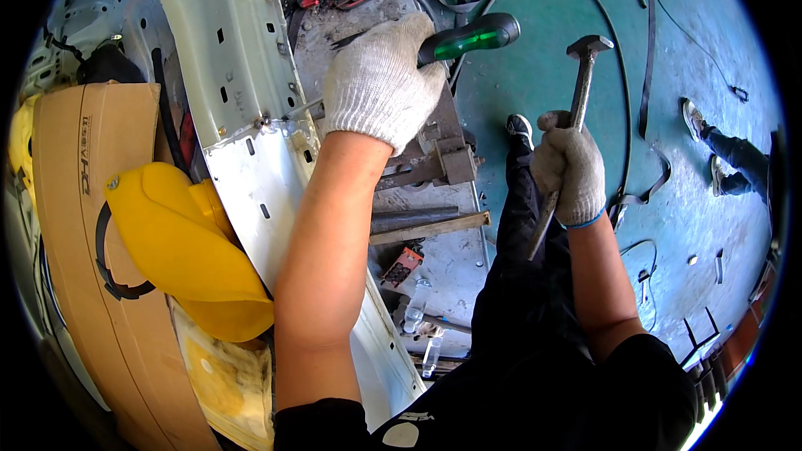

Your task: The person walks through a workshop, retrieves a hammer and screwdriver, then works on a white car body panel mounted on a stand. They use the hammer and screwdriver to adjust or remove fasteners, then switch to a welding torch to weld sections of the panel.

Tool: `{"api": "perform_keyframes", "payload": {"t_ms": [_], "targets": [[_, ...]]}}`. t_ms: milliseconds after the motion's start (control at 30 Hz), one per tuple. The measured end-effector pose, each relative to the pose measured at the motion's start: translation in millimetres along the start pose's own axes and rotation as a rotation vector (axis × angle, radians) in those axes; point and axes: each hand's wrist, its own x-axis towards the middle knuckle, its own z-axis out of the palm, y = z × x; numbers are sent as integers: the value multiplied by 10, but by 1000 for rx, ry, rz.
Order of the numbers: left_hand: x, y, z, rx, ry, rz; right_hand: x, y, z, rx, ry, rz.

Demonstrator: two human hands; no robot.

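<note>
My left hand [380, 79], in a white knitted glove, is closed around a screwdriver [478, 38] with a green and black handle. The handle's end sticks out to the right, and a thin metal shaft shows on the left side of the glove, directed at the seam of a pale car body sill [242, 121]. Whether the tip touches the metal I cannot tell. Lower and to the right, my gloved right hand [571, 165] grips a hammer [583, 79] by its metal handle. Its head is up, apart from the screwdriver.
A yellow welding mask [184, 242] and a long cardboard box [75, 200] lie inside the car body. Metal blocks [455, 163], a wooden strip [430, 228] and clear bottles [418, 305] sit beside the sill. A hose [622, 75] loops over the green floor; another person's legs [739, 159] show right.
</note>
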Motion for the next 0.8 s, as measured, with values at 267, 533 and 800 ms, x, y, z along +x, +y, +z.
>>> {"api": "perform_keyframes", "payload": {"t_ms": [267,533,800], "targets": [[8,68,15,23,133,-44,-102,-52,393,-287,-136,-33],[-1,60,-24,20,153,-47,-169,-294,405,-342,-18,-233],[16,97,-42,5,121,-65,-151,-127,483,-643,-115,-127]]}}
